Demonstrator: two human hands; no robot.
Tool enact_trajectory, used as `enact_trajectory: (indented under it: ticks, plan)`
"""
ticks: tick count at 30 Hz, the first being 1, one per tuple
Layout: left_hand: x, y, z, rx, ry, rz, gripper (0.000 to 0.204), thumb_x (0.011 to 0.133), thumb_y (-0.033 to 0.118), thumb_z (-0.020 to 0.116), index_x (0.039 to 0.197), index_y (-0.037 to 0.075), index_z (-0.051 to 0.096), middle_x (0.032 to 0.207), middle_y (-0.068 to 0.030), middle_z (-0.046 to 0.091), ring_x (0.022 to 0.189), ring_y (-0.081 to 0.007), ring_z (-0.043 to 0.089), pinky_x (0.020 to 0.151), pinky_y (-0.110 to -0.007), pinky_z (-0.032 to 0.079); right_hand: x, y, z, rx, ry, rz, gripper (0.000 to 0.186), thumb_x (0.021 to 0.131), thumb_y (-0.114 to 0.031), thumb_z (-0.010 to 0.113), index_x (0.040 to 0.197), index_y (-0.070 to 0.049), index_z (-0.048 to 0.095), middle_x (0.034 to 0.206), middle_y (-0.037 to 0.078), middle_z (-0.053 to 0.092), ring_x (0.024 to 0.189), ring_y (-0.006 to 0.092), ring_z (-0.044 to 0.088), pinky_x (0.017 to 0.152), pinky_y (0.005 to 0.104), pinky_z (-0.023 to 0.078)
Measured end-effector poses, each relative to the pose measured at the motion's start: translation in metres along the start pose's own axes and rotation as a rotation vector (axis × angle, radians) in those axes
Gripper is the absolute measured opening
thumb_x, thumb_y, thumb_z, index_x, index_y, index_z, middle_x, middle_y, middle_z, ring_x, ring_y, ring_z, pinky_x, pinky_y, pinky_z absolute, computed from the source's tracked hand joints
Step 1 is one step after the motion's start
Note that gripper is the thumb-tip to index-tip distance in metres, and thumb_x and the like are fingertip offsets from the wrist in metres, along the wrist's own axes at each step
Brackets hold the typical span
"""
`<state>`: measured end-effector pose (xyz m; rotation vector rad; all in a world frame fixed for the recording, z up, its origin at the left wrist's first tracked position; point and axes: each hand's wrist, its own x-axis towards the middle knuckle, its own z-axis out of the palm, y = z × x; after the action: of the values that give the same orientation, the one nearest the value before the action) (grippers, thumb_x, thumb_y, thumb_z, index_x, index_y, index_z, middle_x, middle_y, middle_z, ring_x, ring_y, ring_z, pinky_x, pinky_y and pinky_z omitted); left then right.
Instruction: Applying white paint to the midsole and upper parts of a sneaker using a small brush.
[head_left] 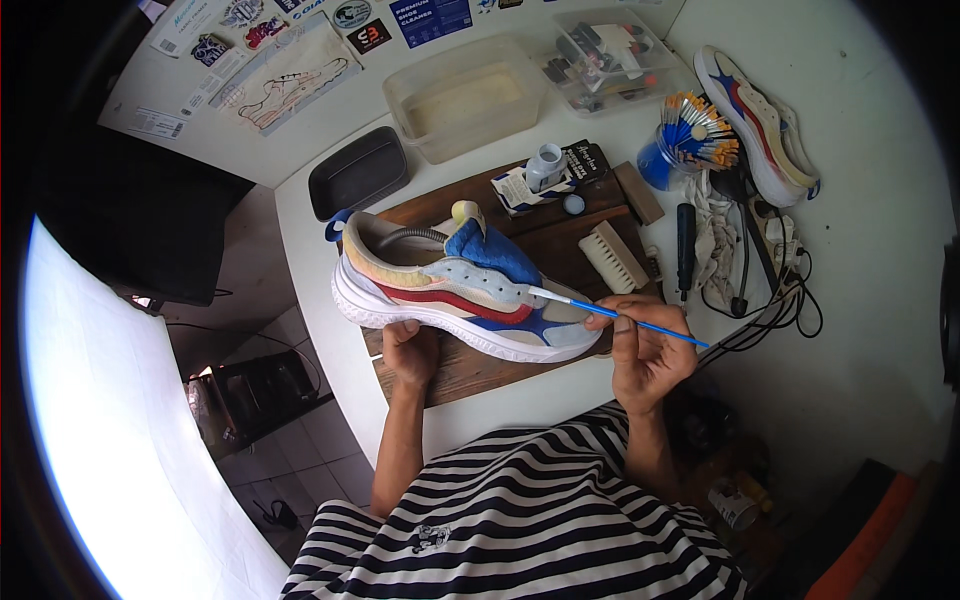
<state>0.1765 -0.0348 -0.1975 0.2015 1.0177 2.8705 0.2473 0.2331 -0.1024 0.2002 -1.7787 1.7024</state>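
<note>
A multicoloured sneaker (480,298) with a white sole, red and blue stripes and a blue tongue lies over a dark wooden board (470,385), its toe to the right. Inside its opening shows a coiled spring, part of a shoe tree. My left hand (408,352) grips the sole's near edge below the heel; its fingers go out of sight under the shoe. Between the fingertips of my right hand (650,352) is a thin paintbrush (580,304) with a blue handle. The brush's pale tip meets the grey eyelet panel on the sneaker's near side.
Behind the sneaker stand an uncapped bottle (545,168), its cap (573,204) and a scrub brush (612,257). A black tray (358,172) and clear tub (465,95) sit farther back. At right are a jar of paintbrushes (690,140), another sneaker (760,125) and tangled cables (790,300).
</note>
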Motion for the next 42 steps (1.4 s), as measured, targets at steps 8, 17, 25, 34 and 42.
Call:
enact_trajectory:
  ticks: [8, 17, 25, 34, 42]
  plan:
    - [-0.003, 0.002, -0.001, 0.055, 0.212, -0.062, 0.069, 0.075, 0.008, 0.055, 0.142, -0.003, 0.047, 0.141, -0.015, 0.057, 0.135, -0.0323, 0.051, 0.119, -0.047, 0.035, 0.003, -0.002, 0.007, 0.028, -0.011, 0.002, 0.018, 0.094, 0.012, 0.06, 0.112, 0.008, 0.057, 0.1, 0.023, 0.069, 0.081, 0.024, 0.073, 0.079, 0.0338, 0.061]
    - [-0.004, 0.0, -0.007, 0.061, 0.21, -0.064, 0.068, 0.075, 0.007, 0.054, 0.142, -0.002, 0.047, 0.14, -0.0142, 0.058, 0.134, -0.0318, 0.051, 0.119, -0.047, 0.035, 0.004, -0.006, 0.003, 0.02, 0.017, -0.015, 0.018, 0.094, 0.013, 0.06, 0.111, 0.008, 0.057, 0.1, 0.023, 0.069, 0.08, 0.0226, 0.073, 0.076, 0.0328, 0.062]
    - [-0.004, -0.004, -0.02, -0.003, 0.151, -0.045, 0.067, 0.074, 0.007, 0.054, 0.14, -0.003, 0.048, 0.139, -0.0145, 0.058, 0.133, -0.0325, 0.052, 0.119, -0.047, 0.036, 0.003, -0.007, 0.002, -0.033, -0.02, -0.007, 0.013, 0.097, 0.009, 0.057, 0.11, 0.008, 0.055, 0.098, 0.024, 0.068, 0.079, 0.0228, 0.072, 0.075, 0.0341, 0.062]
    - [-0.004, -0.002, -0.009, 0.071, 0.217, -0.047, 0.067, 0.074, 0.008, 0.054, 0.14, -0.003, 0.048, 0.14, -0.0143, 0.058, 0.133, -0.0321, 0.051, 0.119, -0.047, 0.035, 0.002, -0.006, 0.002, -0.011, -0.014, 0.003, 0.017, 0.095, 0.011, 0.06, 0.111, 0.007, 0.058, 0.1, 0.023, 0.069, 0.081, 0.0214, 0.072, 0.077, 0.0318, 0.061]
    - [0.001, 0.005, 0.028, 0.17, 0.225, -0.026, 0.034, 0.084, 0.012, 0.05, 0.114, 0.002, 0.061, 0.11, -0.0029, 0.065, 0.11, -0.0189, 0.057, 0.107, -0.038, 0.04, 0.002, -0.006, 0.003, -0.034, -0.035, -0.004, 0.017, 0.095, 0.012, 0.059, 0.111, 0.007, 0.057, 0.098, 0.022, 0.069, 0.08, 0.0214, 0.072, 0.076, 0.0319, 0.062]
